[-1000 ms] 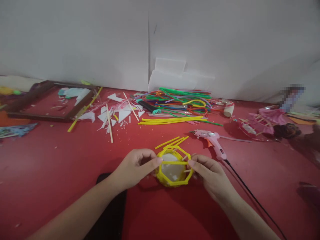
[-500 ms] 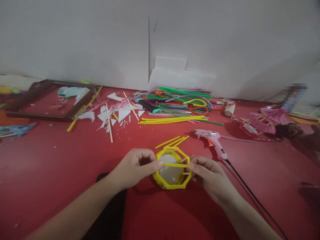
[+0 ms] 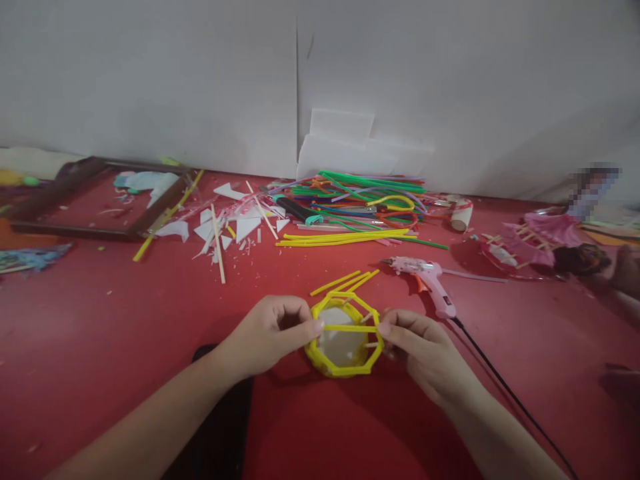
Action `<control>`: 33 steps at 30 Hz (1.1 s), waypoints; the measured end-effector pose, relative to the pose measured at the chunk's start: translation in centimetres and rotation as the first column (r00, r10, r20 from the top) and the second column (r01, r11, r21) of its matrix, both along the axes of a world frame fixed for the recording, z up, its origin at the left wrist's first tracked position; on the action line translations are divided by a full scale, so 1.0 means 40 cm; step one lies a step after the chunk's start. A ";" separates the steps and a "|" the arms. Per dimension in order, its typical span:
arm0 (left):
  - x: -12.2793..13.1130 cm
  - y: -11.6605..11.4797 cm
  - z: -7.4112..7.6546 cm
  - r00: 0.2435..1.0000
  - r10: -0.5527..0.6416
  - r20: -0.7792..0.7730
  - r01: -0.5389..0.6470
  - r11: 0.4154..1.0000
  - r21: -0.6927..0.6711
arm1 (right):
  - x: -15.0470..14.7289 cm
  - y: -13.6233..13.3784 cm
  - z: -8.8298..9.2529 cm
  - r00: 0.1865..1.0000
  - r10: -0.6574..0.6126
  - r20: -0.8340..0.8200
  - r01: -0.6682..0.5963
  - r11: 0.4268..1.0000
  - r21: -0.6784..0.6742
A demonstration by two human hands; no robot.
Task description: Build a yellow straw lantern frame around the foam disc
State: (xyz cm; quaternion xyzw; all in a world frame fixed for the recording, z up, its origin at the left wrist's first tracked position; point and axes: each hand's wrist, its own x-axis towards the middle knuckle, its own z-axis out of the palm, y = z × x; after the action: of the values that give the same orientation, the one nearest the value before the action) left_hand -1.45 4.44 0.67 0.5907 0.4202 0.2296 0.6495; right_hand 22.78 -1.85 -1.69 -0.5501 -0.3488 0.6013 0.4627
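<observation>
A small yellow octagonal basket (image 3: 343,370), built from pipe cleaner pieces with short wooden sticks inside and a pale round base, stands on the red table between my hands. Across its top runs a straight yellow pipe cleaner piece (image 3: 350,329). My left hand (image 3: 273,337) pinches the left end between thumb and fingers at the rim. At the opposite rim, my right hand (image 3: 425,347) has the right end in a pinch. Several cut yellow pieces (image 3: 345,283) lie just behind the basket. A pink glue gun (image 3: 420,268) rests behind my right hand.
Pipe cleaners (image 3: 370,180) and a black-and-teal cutter (image 3: 295,209) lie by the wall. White scraps (image 3: 247,228) and sticks are left of them. A dark frame (image 3: 75,232) is far left, a pink model (image 3: 525,243) right. The black cord (image 3: 500,380) trails right; a dark object (image 3: 220,427) lies under my left forearm.
Both hands keep their pinch on the yellow piece, with only a slight shift. At the right edge, another person's hand has come a little further into view.
</observation>
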 end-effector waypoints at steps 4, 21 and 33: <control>0.001 0.000 0.001 1.000 -0.003 -0.008 0.003 1.000 -0.010 | 0.000 0.001 0.007 0.999 0.024 0.030 -0.025 0.998 0.055; 0.005 0.004 0.004 0.998 0.056 -0.033 -0.056 0.998 -0.006 | 0.004 0.004 0.011 0.976 -0.010 0.219 -0.022 0.990 0.139; 0.000 0.002 -0.018 0.990 0.130 0.062 -0.131 0.991 0.006 | 0.005 -0.026 -0.009 0.856 0.076 0.511 -0.278 0.902 0.331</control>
State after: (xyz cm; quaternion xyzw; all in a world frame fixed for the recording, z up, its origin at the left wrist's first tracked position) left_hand -1.47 4.52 -0.06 0.5580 0.4366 0.2918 0.6426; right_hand 22.98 -2.89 -2.04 -0.5439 -0.6173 0.4016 0.4023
